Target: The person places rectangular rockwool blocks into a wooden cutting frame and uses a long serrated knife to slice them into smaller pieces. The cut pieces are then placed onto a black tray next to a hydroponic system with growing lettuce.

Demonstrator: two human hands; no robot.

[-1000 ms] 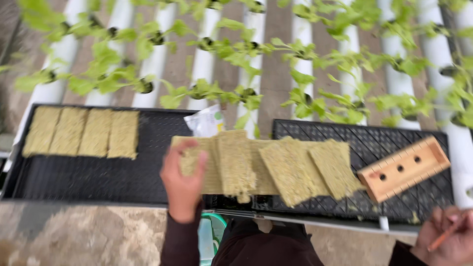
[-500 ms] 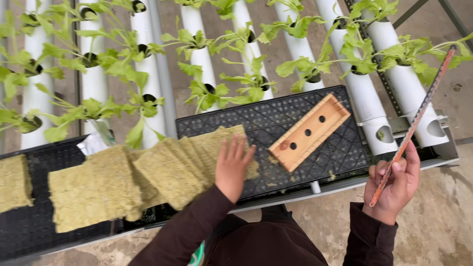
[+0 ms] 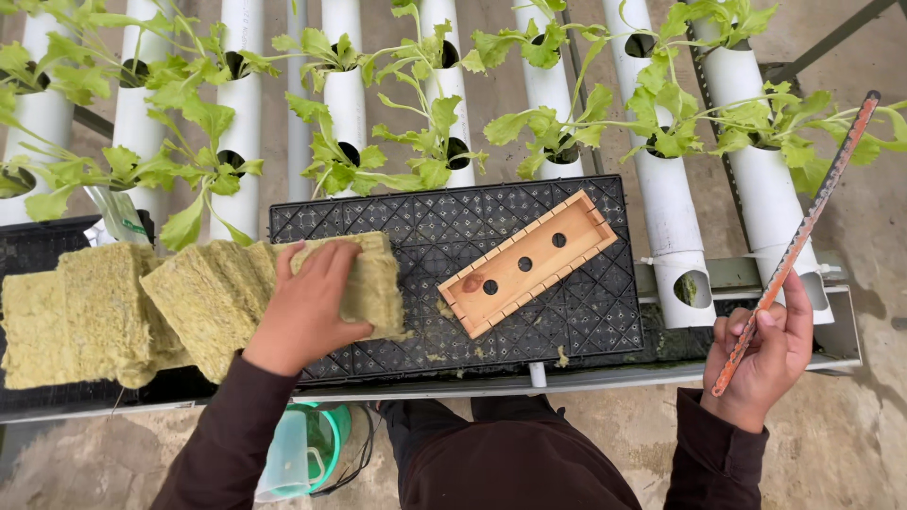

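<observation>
- Pressing down flat: left hand lies palm-down, fingers spread, on the top rockwool slab; no curl around it, just resting on top.
- Slab's long axis runs roughly left-right, tilted a little; its free end points right toward the wooden jig.
- More rockwool slabs fan out to the left of that hand, overlapping each other.
- Right hand is closed around the lower end of a hacksaw blade, thumb and fingers pinching it.
- Blade's long axis is steeply diagonal: lower end in the hand, upper tip pointing up and right, away from the body, over a white grow pipe.
- Wooden jig sits between the two hands on the black mesh tray, well apart from the blade; long axis diagonal, right end farther from the body, three dark holes along it.
- Lettuce seedlings in the pipes beyond both hands.
- Green-and-clear jug below the left forearm.
</observation>
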